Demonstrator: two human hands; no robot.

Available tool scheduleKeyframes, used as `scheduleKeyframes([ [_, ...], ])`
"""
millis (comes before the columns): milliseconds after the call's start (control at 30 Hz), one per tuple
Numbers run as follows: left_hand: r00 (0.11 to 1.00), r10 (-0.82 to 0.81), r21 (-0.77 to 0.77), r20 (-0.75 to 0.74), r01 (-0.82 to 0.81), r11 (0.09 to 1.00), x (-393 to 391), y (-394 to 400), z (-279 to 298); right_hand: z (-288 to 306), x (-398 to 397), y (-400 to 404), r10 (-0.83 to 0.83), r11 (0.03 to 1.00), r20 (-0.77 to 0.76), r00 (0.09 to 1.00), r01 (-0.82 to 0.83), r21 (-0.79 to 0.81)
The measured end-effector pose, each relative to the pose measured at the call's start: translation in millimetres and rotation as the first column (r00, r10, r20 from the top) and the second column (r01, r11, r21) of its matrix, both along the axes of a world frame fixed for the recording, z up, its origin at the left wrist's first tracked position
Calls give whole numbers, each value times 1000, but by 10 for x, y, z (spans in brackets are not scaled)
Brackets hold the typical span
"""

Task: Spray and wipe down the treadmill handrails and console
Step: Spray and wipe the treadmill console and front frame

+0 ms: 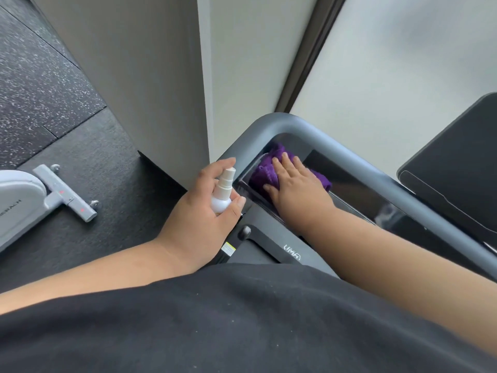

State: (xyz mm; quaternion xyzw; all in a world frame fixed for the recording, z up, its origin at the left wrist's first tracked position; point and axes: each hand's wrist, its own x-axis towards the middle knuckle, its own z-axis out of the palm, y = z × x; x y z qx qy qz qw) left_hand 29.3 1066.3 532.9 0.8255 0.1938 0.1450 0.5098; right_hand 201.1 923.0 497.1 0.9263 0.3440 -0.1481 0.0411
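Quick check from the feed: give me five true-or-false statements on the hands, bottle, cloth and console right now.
1. The left hand grips the spray bottle. True.
2. The cloth is white. False: it is purple.
3. The right hand presses flat on the cloth against the console. True.
4. The cloth lies on the floor. False: it is on the console, under the right hand.
5. The bottle stands on the handrail. False: it is held in the left hand, beside the rail.
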Motion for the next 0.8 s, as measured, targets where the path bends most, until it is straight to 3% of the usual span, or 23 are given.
scheduleKeyframes([
  [200,998,-61,20,-24,62,998,19,-23,-38,-35,-507,47,160,987,-91,983,-161,-3],
  [433,995,-95,9,-18,95,995,43,-43,-47,-2,-185,32,-30,999,-21,999,30,22],
  [633,983,-179,78,-30,180,980,96,-97,-65,-4,-442,-104,95,996,-63,994,-95,2],
  [800,969,-244,107,-28,246,963,213,-235,-65,5,-322,-650,-160,987,22,987,160,-11],
])
